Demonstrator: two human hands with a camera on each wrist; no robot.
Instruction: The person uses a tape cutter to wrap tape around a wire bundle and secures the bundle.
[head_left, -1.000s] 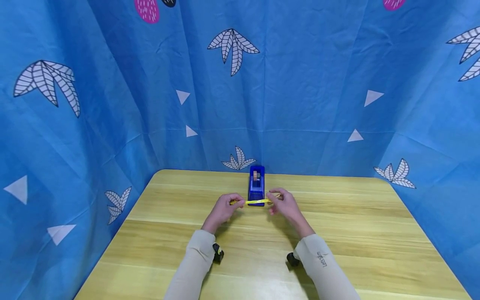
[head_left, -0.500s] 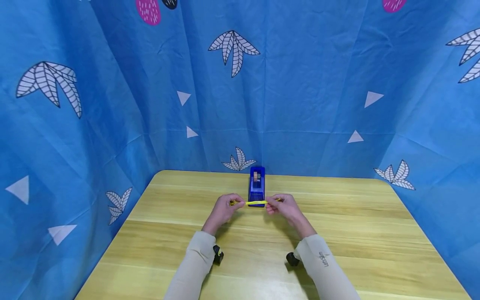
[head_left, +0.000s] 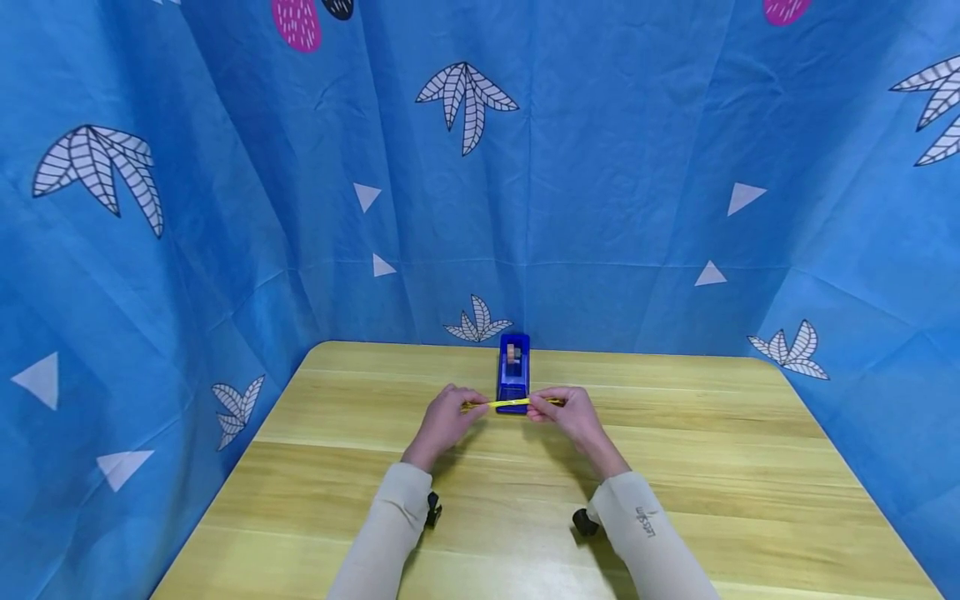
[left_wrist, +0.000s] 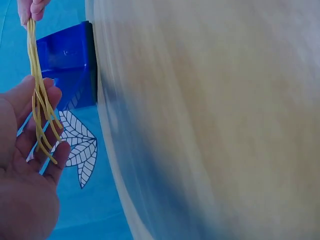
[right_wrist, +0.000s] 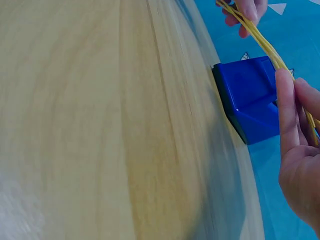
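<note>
A thin bundle of yellow strands (head_left: 512,403) is stretched between both hands, above the near end of a blue tape dispenser (head_left: 513,375). Its left part is pinched by my left hand (head_left: 448,417), thumb against fingers. In the left wrist view, loose strand ends (left_wrist: 47,135) hang past the fingers of that hand (left_wrist: 35,150). My right hand (head_left: 573,414) pinches the other part, seen in the right wrist view as thumb and fingers (right_wrist: 285,100) closed on the strands (right_wrist: 270,52). A small whitish spot shows mid-bundle, too small to make out.
The wooden table (head_left: 675,467) extends around the arms. A blue patterned curtain (head_left: 622,167) hangs behind its far edge and along the sides. Black wrist devices (head_left: 585,522) sit under both sleeves.
My right hand's fingers have drawn together on the bundle and the hand has moved slightly left. The bundle now slopes up a little to the right. The dispenser stays in place.
</note>
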